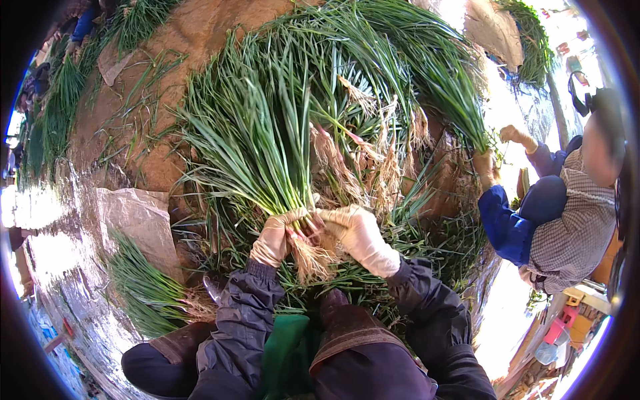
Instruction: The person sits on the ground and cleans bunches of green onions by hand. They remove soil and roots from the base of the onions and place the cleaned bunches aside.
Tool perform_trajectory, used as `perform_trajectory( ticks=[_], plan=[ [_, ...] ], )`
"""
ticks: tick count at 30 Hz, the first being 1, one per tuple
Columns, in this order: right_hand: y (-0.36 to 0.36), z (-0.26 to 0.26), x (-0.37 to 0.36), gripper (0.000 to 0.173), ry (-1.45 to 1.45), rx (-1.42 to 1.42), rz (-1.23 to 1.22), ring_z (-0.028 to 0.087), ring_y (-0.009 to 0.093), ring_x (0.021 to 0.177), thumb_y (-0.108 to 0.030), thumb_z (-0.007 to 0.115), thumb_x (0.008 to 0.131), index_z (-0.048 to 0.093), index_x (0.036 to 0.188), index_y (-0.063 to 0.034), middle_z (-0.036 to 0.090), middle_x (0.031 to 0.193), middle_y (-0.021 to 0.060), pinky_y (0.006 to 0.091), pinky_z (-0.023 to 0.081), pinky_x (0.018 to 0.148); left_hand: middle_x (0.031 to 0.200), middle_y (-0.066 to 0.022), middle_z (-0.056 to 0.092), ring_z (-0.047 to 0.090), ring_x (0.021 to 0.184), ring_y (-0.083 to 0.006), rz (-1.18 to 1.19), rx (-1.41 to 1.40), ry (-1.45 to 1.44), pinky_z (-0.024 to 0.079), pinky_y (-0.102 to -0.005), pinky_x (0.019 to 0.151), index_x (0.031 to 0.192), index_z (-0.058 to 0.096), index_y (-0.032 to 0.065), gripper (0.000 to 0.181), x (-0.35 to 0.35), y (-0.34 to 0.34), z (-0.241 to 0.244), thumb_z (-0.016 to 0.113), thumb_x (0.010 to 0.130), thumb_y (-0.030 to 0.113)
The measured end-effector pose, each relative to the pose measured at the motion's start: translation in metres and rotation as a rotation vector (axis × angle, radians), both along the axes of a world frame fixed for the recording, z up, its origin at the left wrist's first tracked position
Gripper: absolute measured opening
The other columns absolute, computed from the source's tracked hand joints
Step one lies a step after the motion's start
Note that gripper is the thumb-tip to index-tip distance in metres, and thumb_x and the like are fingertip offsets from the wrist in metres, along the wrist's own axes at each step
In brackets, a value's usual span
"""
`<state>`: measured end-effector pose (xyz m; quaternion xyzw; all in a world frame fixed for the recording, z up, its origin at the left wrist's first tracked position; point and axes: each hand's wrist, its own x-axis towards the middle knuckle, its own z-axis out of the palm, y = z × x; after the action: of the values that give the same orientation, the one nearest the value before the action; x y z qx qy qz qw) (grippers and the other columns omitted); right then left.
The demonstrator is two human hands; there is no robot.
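My left hand point(274, 237), in a pale glove, grips a bunch of what looks like green garlic point(277, 170) around its pinkish lower stems. The long green leaves fan away from me, and tan stringy roots point(311, 260) hang towards my lap. On the right side of the bunch, my gloved right hand point(361, 235) pinches at the stem bases; its fingertips partly hide what they hold. Beyond my hands lies a large heap of the same plants point(345, 65), with roots point(382, 175) facing me.
Close on my right, a co-worker point(565, 215) in gloves holds another bunch point(445, 85). A tied-looking bunch point(155, 290) lies by my left boot, near a pale sheet point(140, 225). Loose leaves point(440, 250) litter the ground. Other people sit at far left.
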<state>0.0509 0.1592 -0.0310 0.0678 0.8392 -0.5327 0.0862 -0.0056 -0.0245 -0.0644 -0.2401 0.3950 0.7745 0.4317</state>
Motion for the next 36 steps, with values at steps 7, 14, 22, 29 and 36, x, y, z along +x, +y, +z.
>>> perform_trajectory(
  ticks=[7,14,22,29,36],
  plan=[
    [-0.019,-0.020,-0.014,0.038,-0.257,-0.451,-0.207,0.062,0.018,0.083,-0.030,0.060,0.090,0.058,0.115,-0.0014,0.066,0.093,0.0074,0.0293,0.048,0.072,0.083,-0.0047,0.069,0.057,0.055,-0.0109,-0.082,-0.281,0.078,0.044,-0.0219,0.045,0.097,0.069,0.0020,0.021,0.037,-0.006,-0.001,0.064,0.083,0.017],
    [-0.052,-0.056,-0.015,0.018,-0.483,-1.516,-0.782,0.036,0.007,0.049,-0.025,0.049,0.095,0.057,0.097,-0.0098,0.041,0.059,-0.0064,0.0215,0.025,0.044,0.077,-0.0100,0.067,0.062,0.059,-0.0184,0.079,-0.229,-0.009,0.049,-0.0252,0.054,0.092,0.064,-0.0032,0.020,0.072,-0.005,0.001,0.059,0.082,0.013],
    [-0.031,-0.037,-0.018,0.028,-0.290,-0.822,-0.509,0.038,0.002,0.051,-0.031,0.053,0.094,0.059,0.108,-0.0074,0.052,0.070,-0.0054,0.0165,0.027,0.044,0.089,-0.0094,0.060,0.059,0.075,-0.0218,0.196,0.196,-0.162,0.052,-0.0352,0.068,0.111,0.052,0.0022,0.037,0.077,-0.022,0.022,0.063,0.076,0.004],
    [-0.054,-0.040,-0.007,0.017,-0.354,-0.815,-0.631,0.060,0.008,0.061,-0.012,0.061,0.088,0.062,0.103,-0.0032,0.064,0.080,-0.0001,0.0202,0.045,0.053,0.081,-0.0156,0.064,0.065,0.070,-0.0283,0.105,0.011,-0.123,0.055,-0.0389,0.066,0.103,0.055,-0.0068,0.029,0.086,-0.022,0.011,0.062,0.082,0.012],
    [-0.038,-0.047,0.009,0.015,-0.381,-0.914,-0.516,0.063,0.010,0.077,-0.021,0.052,0.094,0.059,0.099,-0.0088,0.065,0.094,-0.0006,0.0198,0.038,0.048,0.083,-0.0107,0.062,0.063,0.072,-0.0262,0.218,0.116,-0.143,0.054,-0.0394,0.069,0.108,0.054,-0.0012,0.031,0.086,-0.021,0.006,0.064,0.080,0.009]
  ],
)
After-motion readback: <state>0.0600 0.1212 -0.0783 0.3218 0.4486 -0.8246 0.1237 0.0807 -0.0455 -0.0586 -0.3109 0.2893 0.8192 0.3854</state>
